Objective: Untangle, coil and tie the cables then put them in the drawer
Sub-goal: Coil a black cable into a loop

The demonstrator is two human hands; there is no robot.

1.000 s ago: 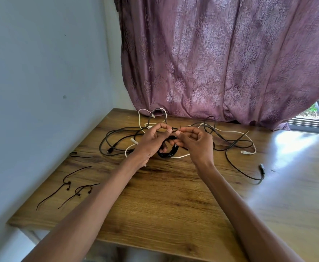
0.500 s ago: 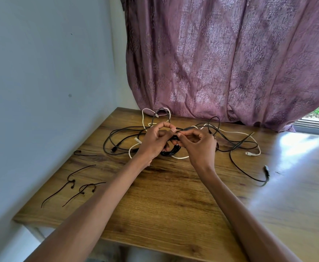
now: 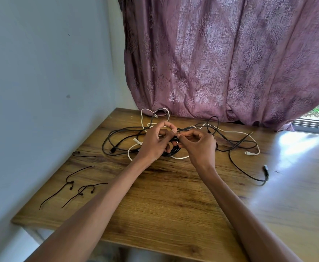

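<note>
While both hands have barely shifted over the last second, the left hand (image 3: 155,141) and right hand (image 3: 198,143) pinch one black cable (image 3: 230,142) mid-tangle at twelve o'clock, so untangling continues; cable ties (image 3: 75,186) wait at nine o'clock.

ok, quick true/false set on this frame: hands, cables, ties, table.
1. Both hands pinch a black cable above the tangle. True: left hand and right hand meet on the black cable.
2. The cable ties sit by the window. False: the cable ties lie near the wall, at the table's left side.
3. A white cable is mixed into the tangle. True: white cable.
4. The cables are already coiled. False: they sprawl loose over the table.
</note>
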